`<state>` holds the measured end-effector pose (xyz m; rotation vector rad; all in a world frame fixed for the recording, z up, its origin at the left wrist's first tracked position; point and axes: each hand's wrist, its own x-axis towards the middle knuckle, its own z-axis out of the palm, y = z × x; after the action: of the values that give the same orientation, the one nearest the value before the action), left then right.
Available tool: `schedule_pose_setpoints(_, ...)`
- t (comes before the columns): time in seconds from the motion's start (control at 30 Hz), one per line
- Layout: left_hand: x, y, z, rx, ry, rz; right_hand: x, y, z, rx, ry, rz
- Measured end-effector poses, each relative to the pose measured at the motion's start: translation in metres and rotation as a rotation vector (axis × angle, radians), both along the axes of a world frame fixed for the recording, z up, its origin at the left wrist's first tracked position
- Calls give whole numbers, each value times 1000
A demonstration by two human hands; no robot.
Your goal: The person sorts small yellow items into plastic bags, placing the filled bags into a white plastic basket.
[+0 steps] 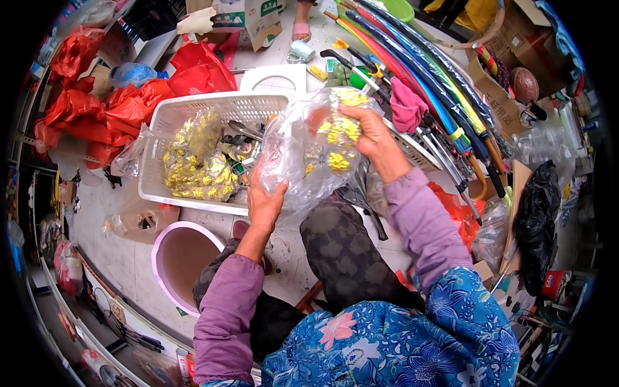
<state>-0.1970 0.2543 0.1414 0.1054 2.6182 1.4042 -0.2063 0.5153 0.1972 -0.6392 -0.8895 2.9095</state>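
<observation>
A large clear plastic bag [290, 155] is stretched between my two hands above the right part of a white plastic basket [193, 204]. My left hand [265, 203] grips the bag's near left side. At its far right, my right hand [371, 132] pinches the plastic beside small clusters of bright yellow pieces [340, 131]; whether these lie inside or behind the film I cannot tell. More yellow pieces in clear packets [200, 174] fill the basket's left part. A metal spoon-like thing [245, 131] and small mixed items lie beside them, partly covered by the bag.
A pink-rimmed bucket [184, 264] stands near my left knee. Red plastic bags [129, 109] pile up at the far left. Several long umbrellas [445, 97] lean at the right, by a pink cloth [407, 106] and a black bag [538, 222]. Another person's foot [301, 31] shows at the far edge.
</observation>
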Motion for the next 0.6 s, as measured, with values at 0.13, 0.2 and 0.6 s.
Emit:
schedule_pose_setpoints(0.13,-15,-14,-24,330,-341,221,-38,-19,-75,38,-204,-204)
schedule_pose_setpoints(0.2,-15,-6,-6,450,-364,270,-46,-19,-99,71,-292,-287)
schedule_pose_setpoints(0.6,-7,7,34,753,-589,398,-35,-56,-196,494,-874,333)
